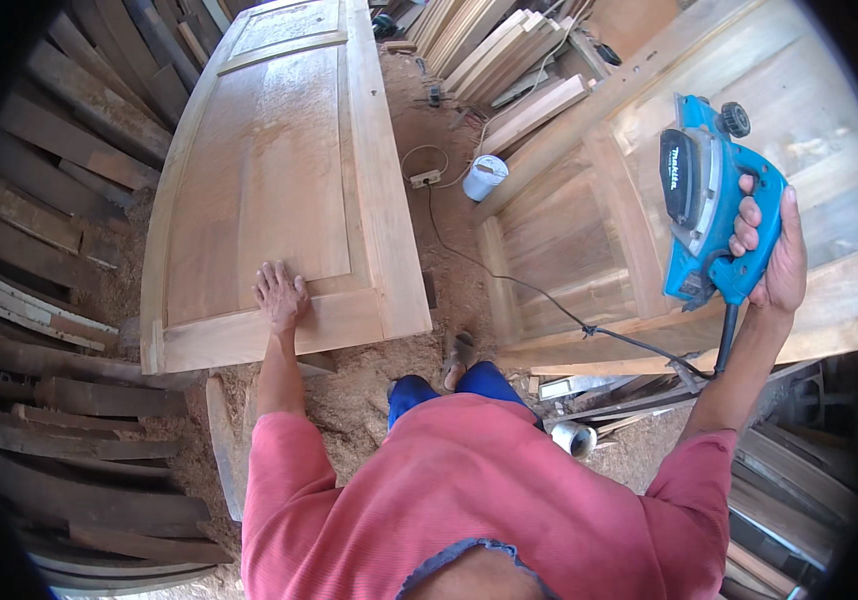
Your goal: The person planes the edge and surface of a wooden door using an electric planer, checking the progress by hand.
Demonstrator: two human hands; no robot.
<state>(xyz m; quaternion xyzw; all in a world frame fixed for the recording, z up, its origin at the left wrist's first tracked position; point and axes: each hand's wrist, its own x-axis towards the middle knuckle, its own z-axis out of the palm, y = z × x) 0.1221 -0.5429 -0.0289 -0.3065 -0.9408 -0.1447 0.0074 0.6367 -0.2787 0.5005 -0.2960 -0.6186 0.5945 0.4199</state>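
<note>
My right hand [773, 245] is wrapped round the handle of a blue electric hand planer [701, 200], held up on the right side. Its dark cord [549, 300] runs down from the handle and away to the floor. The planer overlaps a second wooden panelled door [599, 210] in view; whether it touches that door I cannot tell. On the left, my left hand [281, 294] lies flat with fingers stretched on the near end of a wooden panelled door [249, 180]. Sawdust and shavings are scattered over that door's panels.
Dark boards [59, 340] are stacked along the left. Several pale planks [489, 60] lie at the back. A white bucket [486, 176] and a power socket [425, 179] sit on the sawdust-covered floor between the doors. The cord crosses that gap. A white pipe piece [574, 438] lies near my legs.
</note>
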